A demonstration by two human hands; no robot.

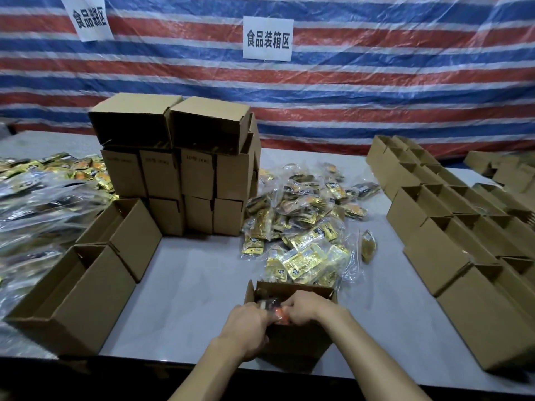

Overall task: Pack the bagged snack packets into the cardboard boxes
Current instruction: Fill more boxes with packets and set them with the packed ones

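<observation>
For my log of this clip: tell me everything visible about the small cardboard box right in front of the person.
The box is plain brown cardboard, open-topped, flaps raised, upright on the table near its front edge, just before a packet pile. The left hand and right hand grip a bagged packet at its mouth.

Left hand (246,328): knuckles up, fingers curled, gripping a clear-bagged orange-and-dark snack packet (273,308).
Right hand (304,308): fingers curled round the same packet, close beside the left.
Forearms: bare, extended forward, converging.
</observation>
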